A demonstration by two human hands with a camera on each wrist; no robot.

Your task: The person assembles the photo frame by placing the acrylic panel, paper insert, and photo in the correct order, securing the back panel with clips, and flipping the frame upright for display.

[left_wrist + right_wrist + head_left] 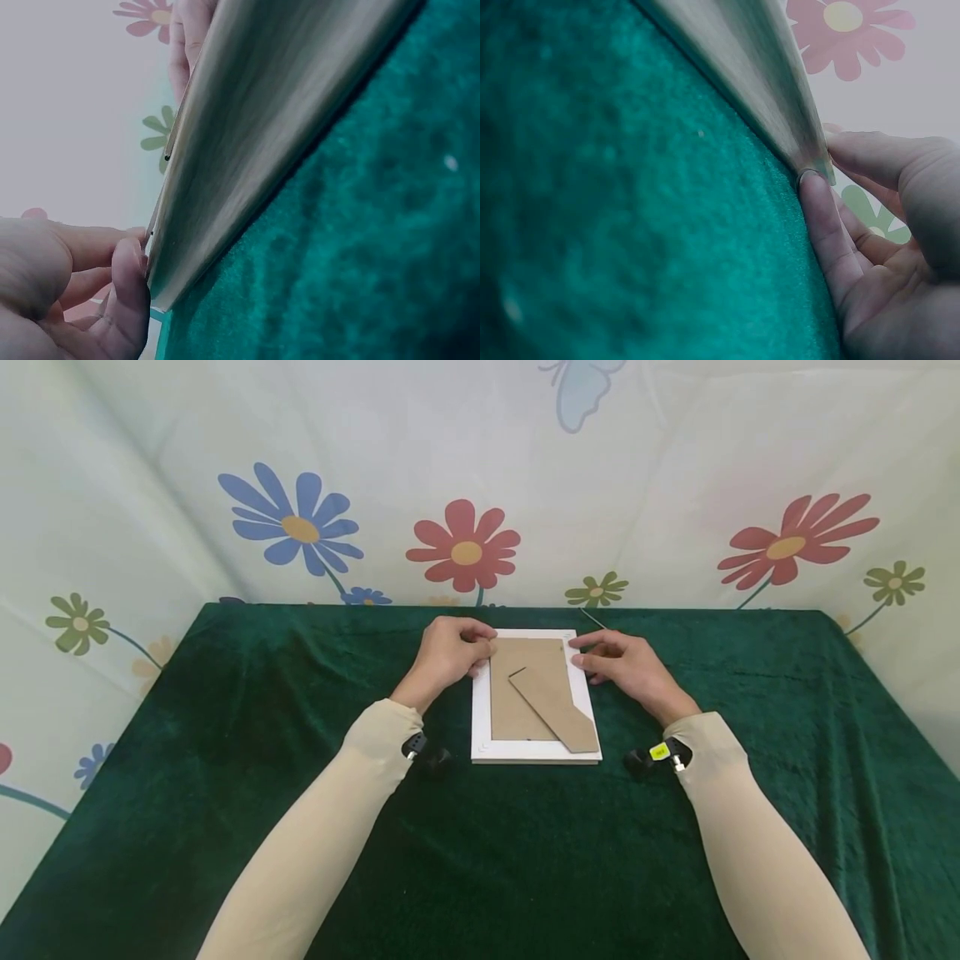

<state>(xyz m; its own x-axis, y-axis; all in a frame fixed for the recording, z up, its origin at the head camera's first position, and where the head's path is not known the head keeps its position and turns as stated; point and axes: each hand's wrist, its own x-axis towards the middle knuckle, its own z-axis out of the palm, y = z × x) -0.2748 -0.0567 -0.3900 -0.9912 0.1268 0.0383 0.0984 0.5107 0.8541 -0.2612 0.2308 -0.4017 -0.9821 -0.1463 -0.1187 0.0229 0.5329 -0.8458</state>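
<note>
Frame [525, 714], left hand [447, 653], right hand [628, 668] touching edges

Soft, even light fills the head view; both wrist views look dimmer, their green velvet cloth [360, 247] blurred.

White picture frame [481, 714], brown back [514, 710] upward, flat on green cloth [465, 860]
</note>
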